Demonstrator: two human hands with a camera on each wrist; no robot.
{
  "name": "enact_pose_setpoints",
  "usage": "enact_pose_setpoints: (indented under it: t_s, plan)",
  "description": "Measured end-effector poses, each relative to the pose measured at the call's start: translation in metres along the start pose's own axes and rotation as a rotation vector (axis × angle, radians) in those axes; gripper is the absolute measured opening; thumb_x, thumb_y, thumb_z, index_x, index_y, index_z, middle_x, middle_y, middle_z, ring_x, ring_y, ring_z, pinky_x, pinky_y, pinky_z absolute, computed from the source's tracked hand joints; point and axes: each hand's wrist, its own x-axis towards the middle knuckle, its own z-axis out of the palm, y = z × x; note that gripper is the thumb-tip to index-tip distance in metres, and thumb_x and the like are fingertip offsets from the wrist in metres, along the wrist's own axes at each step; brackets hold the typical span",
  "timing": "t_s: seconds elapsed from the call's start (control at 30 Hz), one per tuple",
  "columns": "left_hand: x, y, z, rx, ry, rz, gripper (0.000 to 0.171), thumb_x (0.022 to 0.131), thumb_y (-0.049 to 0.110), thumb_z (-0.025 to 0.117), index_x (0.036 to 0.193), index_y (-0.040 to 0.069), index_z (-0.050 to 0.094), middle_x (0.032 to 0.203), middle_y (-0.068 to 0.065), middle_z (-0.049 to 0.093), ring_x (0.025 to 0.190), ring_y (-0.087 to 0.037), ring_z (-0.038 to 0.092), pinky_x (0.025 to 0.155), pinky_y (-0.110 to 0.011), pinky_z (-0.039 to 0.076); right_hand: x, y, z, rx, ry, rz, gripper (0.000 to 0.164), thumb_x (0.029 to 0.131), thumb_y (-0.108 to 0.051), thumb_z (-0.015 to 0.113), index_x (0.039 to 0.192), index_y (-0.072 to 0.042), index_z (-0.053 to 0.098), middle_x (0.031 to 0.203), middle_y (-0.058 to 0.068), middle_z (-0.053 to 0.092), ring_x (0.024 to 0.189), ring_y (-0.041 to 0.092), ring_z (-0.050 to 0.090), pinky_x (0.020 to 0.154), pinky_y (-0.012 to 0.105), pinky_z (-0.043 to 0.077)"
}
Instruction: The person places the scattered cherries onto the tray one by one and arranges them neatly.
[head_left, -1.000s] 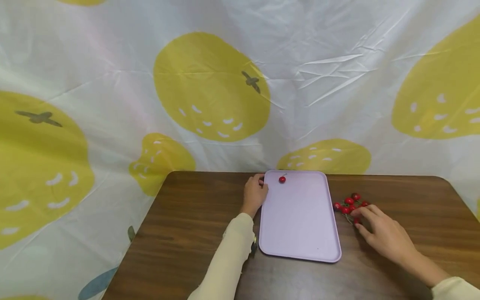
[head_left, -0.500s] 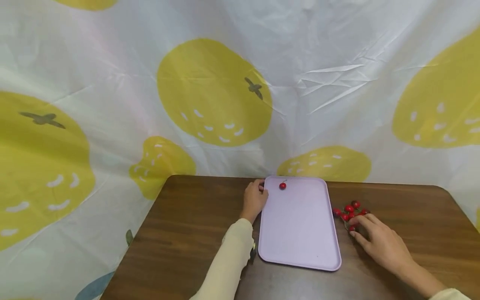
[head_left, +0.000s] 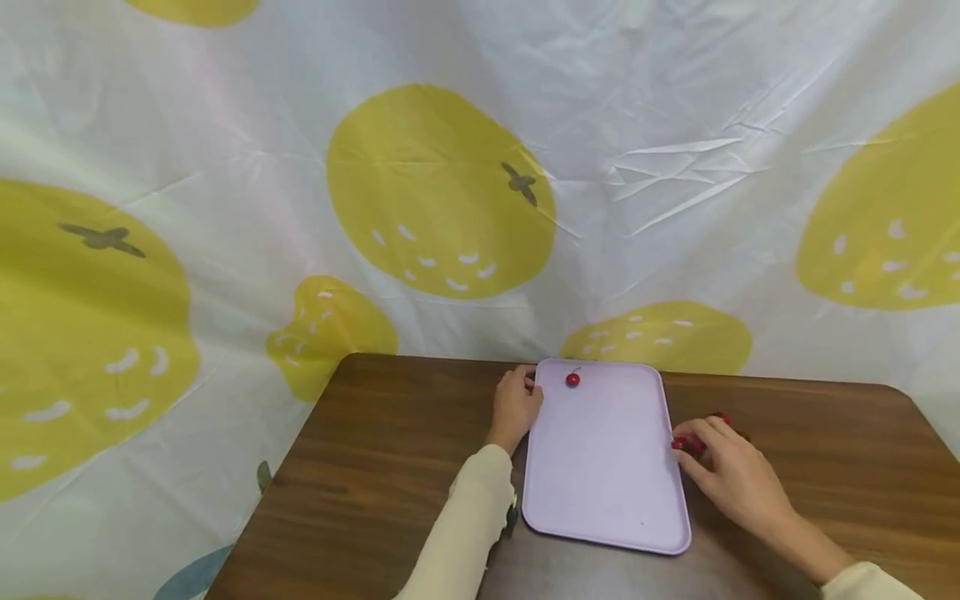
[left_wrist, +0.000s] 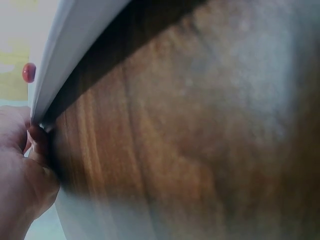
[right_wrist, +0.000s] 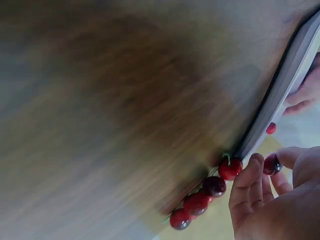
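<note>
A lilac rectangular tray (head_left: 607,467) lies on the table, with one red cherry (head_left: 573,380) near its far left corner. My left hand (head_left: 516,408) holds the tray's left rim near the far end; in the left wrist view, the fingers of this hand (left_wrist: 27,170) meet at the tray's edge (left_wrist: 75,40). Over by the right rim, my right hand (head_left: 735,475) pinches a dark red cherry (right_wrist: 272,164) between thumb and fingers. Several more cherries (right_wrist: 197,202) with green stems lie on the table beside it, mostly hidden by the hand in the head view.
The brown wooden table (head_left: 405,467) extends on both sides of the tray. Behind its far edge hangs a white curtain (head_left: 585,150) printed with yellow fruit.
My right hand has moved left from the cherry pile to the tray's right rim, with a cherry in its fingers. The left hand stays on the tray. The head view has tilted slightly.
</note>
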Motion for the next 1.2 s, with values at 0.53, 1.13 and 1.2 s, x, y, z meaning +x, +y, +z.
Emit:
enact_pose_setpoints:
  t_s: [0.53, 1.13, 1.2]
  plan:
    - [-0.003, 0.001, 0.000, -0.015, 0.034, 0.044, 0.032, 0.092, 0.004, 0.071, 0.124, 0.001, 0.073, 0.095, -0.011, 0.069, 0.084, -0.021, 0.064, 0.078, -0.032, 0.055, 0.042, -0.021, 0.044, 0.200, -0.082, 0.214, 0.013, 0.091, -0.010, 0.082, 0.100, -0.009, 0.073, 0.086, 0.005, 0.073, 0.063, 0.001, 0.063, 0.050, 0.022, 0.051]
    - [-0.001, 0.001, -0.001, 0.006, 0.033, 0.036, 0.032, 0.093, 0.005, 0.073, 0.125, 0.003, 0.073, 0.095, -0.010, 0.069, 0.085, -0.021, 0.064, 0.078, -0.032, 0.055, 0.132, -0.023, 0.085, 0.316, -0.336, 0.350, 0.015, 0.096, -0.009, 0.074, 0.103, 0.004, 0.074, 0.095, 0.020, 0.079, 0.064, 0.017, 0.072, 0.056, 0.022, 0.056]
    - [-0.002, 0.001, 0.000, 0.005, 0.033, 0.036, 0.032, 0.093, 0.006, 0.073, 0.125, 0.003, 0.073, 0.095, -0.010, 0.069, 0.086, -0.021, 0.065, 0.079, -0.032, 0.055, 0.136, -0.022, 0.088, 0.315, -0.349, 0.363, 0.016, 0.097, -0.010, 0.073, 0.103, 0.004, 0.073, 0.095, 0.019, 0.078, 0.064, 0.016, 0.071, 0.057, 0.023, 0.056]
